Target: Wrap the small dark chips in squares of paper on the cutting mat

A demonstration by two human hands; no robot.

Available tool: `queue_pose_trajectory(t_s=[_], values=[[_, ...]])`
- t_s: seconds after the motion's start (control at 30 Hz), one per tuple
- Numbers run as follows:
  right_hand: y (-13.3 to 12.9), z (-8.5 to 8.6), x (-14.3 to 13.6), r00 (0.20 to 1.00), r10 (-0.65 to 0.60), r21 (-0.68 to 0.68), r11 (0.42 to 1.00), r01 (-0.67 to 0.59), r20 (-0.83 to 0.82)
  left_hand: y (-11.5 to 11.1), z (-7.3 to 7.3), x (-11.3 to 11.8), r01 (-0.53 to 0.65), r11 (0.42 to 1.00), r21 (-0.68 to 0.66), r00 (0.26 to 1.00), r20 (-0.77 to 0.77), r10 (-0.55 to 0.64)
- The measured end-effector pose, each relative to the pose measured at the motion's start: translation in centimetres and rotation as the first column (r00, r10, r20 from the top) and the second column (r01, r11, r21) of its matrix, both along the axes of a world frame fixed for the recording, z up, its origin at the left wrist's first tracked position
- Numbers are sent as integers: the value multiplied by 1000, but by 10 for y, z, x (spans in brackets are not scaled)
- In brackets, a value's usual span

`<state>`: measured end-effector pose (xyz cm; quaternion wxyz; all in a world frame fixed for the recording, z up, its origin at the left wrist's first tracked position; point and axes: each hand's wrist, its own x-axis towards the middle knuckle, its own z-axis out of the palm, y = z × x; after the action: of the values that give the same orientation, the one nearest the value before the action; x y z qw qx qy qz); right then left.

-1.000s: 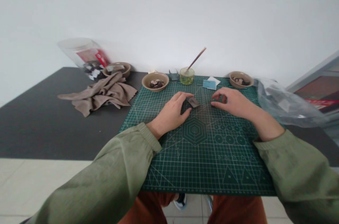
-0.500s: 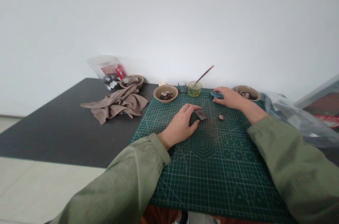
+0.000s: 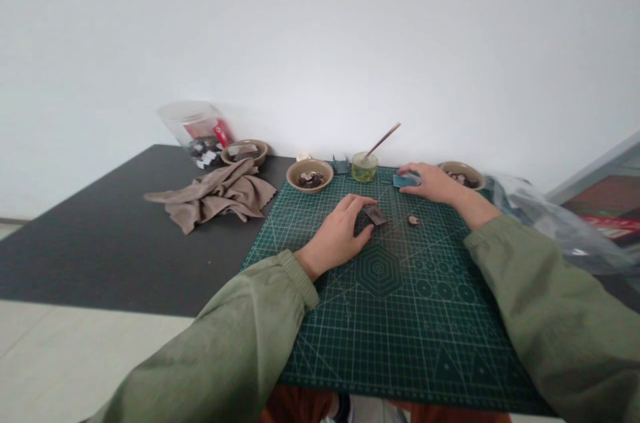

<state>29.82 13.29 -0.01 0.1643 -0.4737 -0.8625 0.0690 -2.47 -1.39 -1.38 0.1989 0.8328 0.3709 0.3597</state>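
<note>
My left hand [image 3: 340,231] rests on the green cutting mat [image 3: 380,343], its thumb and index finger apart. Between those fingertips lies a dark, flat, roughly square piece [image 3: 376,214]; the index finger is at its upper edge. Farther back, my right hand [image 3: 429,181] has thumb and fingers on opposite sides of a small blue flat piece [image 3: 406,180], low over the mat. A small brown-and-pale chip [image 3: 413,220] lies on the mat between the hands.
Along the back stand a bowl of dark bits [image 3: 310,176], a folded grey-blue piece [image 3: 341,164], a glass jar [image 3: 365,168] with a stick, and another bowl [image 3: 463,175]. A brown cloth [image 3: 220,196], third bowl [image 3: 245,152] and clear tub [image 3: 197,133] are left; clear plastic [image 3: 545,216] lies right.
The view has shifted slightly, so everything sits a little farther left. More of the blue piece shows between my right fingers. My left hand keeps nearly the same pose at the dark piece.
</note>
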Motion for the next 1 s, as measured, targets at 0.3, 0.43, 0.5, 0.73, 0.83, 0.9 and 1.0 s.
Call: queue_pose_trajectory(t_s=[0.3, 0.43, 0.5, 0.73, 0.83, 0.9, 1.0], values=[[3, 0, -2, 997, 44, -1, 999, -44, -59, 0, -1, 0, 2, 1000, -8, 1000, -7, -3], [5, -4, -2, 995, 54, 16, 998, -53, -82, 1, -2, 0, -4, 1000, -1, 1000, 0, 4], [4, -4, -2, 994, 62, 35, 998, -59, -94, 2, -3, 0, -3, 1000, 2, 1000, 2, 3], [-17, 11, -4, 991, 98, 167, 983, -81, -94, 3, -2, 1, -9, 1000, 22, 1000, 3, 9], [-30, 22, -5, 992, 115, 207, 973, -102, -51, 4, -2, 1, -11, 999, 33, 1000, 5, 10], [-37, 27, -5, 992, 121, 220, 969, -112, -29, 4, -3, 1, -9, 999, 33, 1000, 6, 9], [-42, 31, -4, 995, 100, 238, 966, -100, 13, 4, -4, 1, -7, 1000, 27, 1000, 8, 7]])
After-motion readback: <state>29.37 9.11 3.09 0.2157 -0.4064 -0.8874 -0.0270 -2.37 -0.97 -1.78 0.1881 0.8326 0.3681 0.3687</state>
